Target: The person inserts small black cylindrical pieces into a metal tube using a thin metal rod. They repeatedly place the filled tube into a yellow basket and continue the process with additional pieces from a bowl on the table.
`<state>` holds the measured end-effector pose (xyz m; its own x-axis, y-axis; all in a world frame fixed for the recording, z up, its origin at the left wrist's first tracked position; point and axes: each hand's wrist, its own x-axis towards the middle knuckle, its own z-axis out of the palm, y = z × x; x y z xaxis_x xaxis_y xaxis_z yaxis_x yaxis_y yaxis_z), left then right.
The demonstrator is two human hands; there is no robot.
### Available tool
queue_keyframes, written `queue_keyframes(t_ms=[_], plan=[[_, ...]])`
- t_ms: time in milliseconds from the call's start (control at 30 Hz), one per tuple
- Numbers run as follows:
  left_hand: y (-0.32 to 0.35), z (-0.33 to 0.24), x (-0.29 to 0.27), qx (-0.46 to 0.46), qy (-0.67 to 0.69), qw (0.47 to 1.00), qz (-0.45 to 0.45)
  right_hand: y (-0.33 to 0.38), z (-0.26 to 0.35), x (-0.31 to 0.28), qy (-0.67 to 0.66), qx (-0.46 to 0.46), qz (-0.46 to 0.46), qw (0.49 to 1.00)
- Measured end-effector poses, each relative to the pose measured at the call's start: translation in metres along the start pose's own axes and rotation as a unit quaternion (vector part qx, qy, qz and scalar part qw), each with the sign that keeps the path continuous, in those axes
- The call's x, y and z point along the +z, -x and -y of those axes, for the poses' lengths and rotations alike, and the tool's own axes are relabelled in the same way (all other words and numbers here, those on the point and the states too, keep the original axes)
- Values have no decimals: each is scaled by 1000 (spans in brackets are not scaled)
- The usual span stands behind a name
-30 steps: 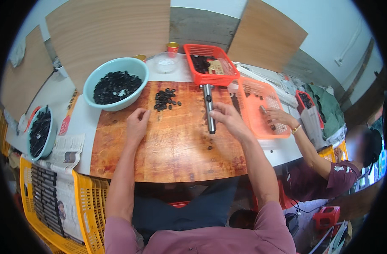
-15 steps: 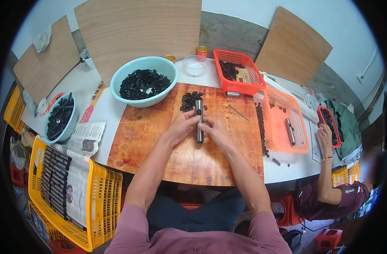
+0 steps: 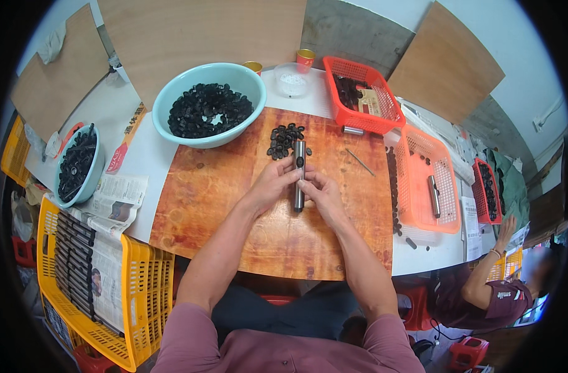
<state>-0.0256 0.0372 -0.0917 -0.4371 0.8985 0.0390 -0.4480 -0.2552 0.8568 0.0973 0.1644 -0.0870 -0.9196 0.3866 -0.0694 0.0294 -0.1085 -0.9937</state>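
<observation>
Both my hands hold one shiny metal cylinder (image 3: 301, 148) over the middle of the wooden board. It stands lengthwise away from me, with a small dark oval piece (image 3: 299, 163) on its upper face. My left hand (image 3: 271, 186) grips the cylinder from the left, fingers curled against its side. From the right, my right hand (image 3: 325, 195) closes on it, the thumb lying on its top. Just past the cylinder's far end is a loose pile of small black oval pieces (image 3: 285, 135). A thin metal rod (image 3: 360, 162) lies to the right.
A light-blue basin (image 3: 166, 127) of black pieces stands at back left, a smaller basin (image 3: 97, 165) farther left. A yellow crate (image 3: 138, 298) holds dark cylinders. At right are a red basket (image 3: 365, 121) and an orange basket (image 3: 414, 214) with another metal cylinder (image 3: 434, 196). A co-worker's hand (image 3: 506, 231) is far right.
The view has shifted a little. My hands still hold the cylinder in about the same place. The co-worker's hand has moved right, away from the small red basket, and is now by a paper.
</observation>
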Motion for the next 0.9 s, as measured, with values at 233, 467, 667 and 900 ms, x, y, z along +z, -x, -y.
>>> queue_keyframes(t_ms=[233,467,667,900], plan=[[-2,-6,-6,23,99,992,-75,-3,-3,-9,1,-12,-47,999],[-2,-16,-20,61,176,967,-172,-9,-6,-25,123,-38,-143,981],[-2,-15,-24,54,185,968,-160,-38,18,-22,407,-103,-145,896],[-3,-11,-20,19,179,976,-121,-83,18,-31,533,-116,-64,836]])
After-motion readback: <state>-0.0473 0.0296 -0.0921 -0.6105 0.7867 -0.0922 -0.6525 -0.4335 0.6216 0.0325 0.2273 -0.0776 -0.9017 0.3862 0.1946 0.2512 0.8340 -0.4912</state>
